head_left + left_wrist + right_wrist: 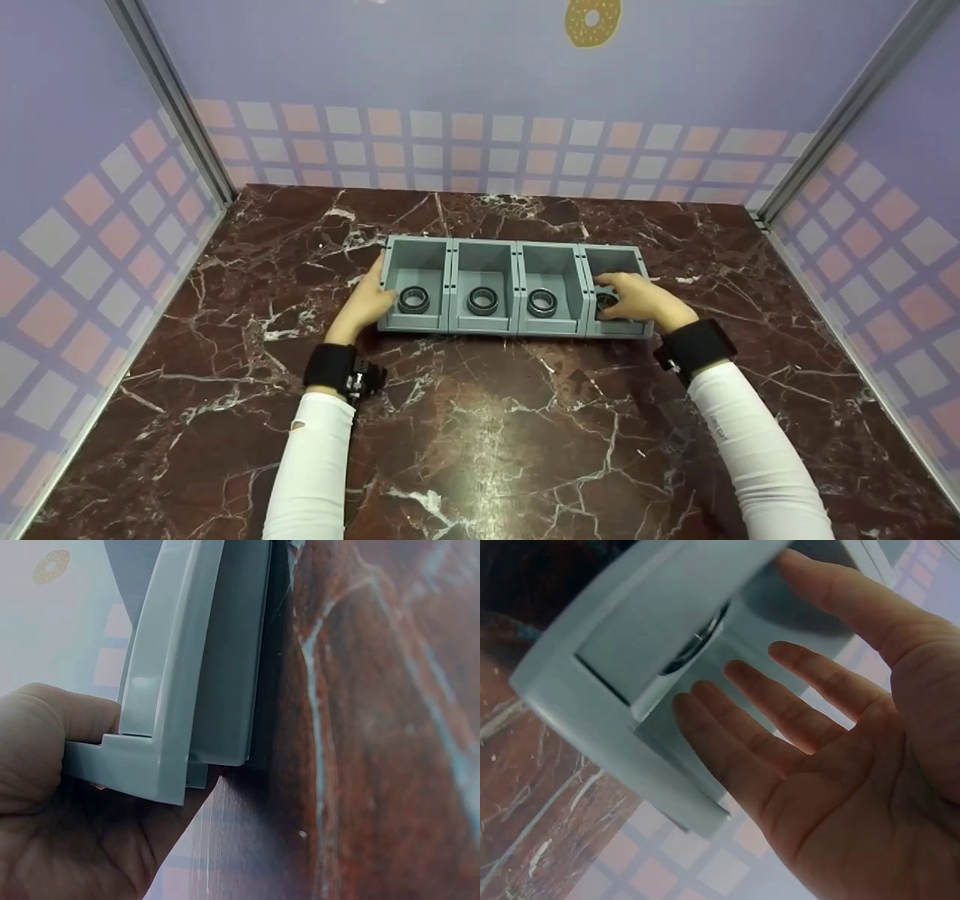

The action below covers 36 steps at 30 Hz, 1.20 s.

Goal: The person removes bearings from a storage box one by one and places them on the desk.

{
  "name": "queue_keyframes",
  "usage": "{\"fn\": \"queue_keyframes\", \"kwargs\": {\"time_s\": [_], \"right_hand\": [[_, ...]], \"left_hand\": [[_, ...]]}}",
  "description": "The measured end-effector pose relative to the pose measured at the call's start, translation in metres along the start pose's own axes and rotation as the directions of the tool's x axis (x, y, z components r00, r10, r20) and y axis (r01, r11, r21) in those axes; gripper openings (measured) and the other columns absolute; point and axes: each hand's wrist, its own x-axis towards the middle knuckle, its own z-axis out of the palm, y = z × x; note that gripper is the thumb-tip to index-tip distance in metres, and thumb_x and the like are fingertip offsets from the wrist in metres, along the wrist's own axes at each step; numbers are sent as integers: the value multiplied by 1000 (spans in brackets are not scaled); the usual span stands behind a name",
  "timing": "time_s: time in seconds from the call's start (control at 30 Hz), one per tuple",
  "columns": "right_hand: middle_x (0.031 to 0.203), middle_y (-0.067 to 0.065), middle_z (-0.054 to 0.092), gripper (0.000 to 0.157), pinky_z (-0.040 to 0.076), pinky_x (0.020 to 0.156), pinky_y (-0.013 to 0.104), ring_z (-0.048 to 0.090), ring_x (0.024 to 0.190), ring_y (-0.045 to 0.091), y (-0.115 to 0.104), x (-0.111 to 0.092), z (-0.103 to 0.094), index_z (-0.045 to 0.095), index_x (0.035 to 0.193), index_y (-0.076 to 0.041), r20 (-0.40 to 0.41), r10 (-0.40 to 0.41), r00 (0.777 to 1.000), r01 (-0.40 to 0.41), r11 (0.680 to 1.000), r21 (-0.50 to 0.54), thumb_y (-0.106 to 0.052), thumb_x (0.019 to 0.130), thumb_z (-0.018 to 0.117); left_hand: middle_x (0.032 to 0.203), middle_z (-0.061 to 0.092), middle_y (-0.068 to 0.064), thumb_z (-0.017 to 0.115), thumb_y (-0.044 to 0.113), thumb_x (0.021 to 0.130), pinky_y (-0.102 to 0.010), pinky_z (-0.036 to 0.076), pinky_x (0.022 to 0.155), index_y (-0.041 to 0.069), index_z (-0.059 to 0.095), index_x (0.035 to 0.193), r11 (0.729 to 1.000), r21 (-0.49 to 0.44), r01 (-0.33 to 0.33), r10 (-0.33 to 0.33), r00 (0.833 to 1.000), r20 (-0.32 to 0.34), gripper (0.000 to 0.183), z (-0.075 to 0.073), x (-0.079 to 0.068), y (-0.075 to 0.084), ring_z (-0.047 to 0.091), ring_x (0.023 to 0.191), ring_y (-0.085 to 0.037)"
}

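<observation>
A row of several joined grey storage bins (484, 324) sits on the table, with one dark ring-shaped bearing in each: the leftmost (413, 310), two middle bearings (482, 310) (541, 312), and the rightmost (602, 302), partly hidden by fingers. My left hand (367, 301) grips the leftmost bin's side wall, thumb over the edge; the left wrist view shows this hand (82, 840) around the bin's corner (169, 690). My right hand (641, 296) reaches over the rightmost bin. In the right wrist view its fingers (765, 705) are spread, near the bearing (700, 641); contact cannot be made out.
Dark red marbled tabletop (480, 427) lies under the bins. Purple panels with pink and white squares (465, 142) close off the back and both sides, with grey metal posts (176, 97) at the corners. Black wrist straps (330, 367) sit on both forearms.
</observation>
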Motion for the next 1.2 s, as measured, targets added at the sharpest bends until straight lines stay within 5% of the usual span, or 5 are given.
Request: {"fn": "queue_keyframes", "kwargs": {"time_s": [0.53,0.8,1.2], "right_hand": [[140,39,56,65,46,111,62,53,132,54,4,8,8,48,142,17,11,16,1000,-16,999,-38,-3,85,71],[103,28,67,32,49,84,53,62,95,42,8,13,12,62,109,9,1,-21,1000,21,997,-72,-2,81,70],[94,26,68,25,52,80,55,65,90,42,10,18,16,64,100,7,-27,-37,999,34,994,-107,0,78,74]], "left_hand": [[172,1,-26,41,-4,91,-50,8,134,-4,-2,163,1000,-9,-7,7,1000,3,84,0,-2,-1,7,161,-40],[173,-1,-24,42,-3,90,-49,6,134,-3,-3,163,1000,-23,9,-9,1000,5,86,1,-2,1,4,162,-38],[173,0,-23,42,-3,91,-50,11,134,-1,-3,164,1000,-23,18,-18,1000,2,85,0,-2,0,9,161,-38]]}}
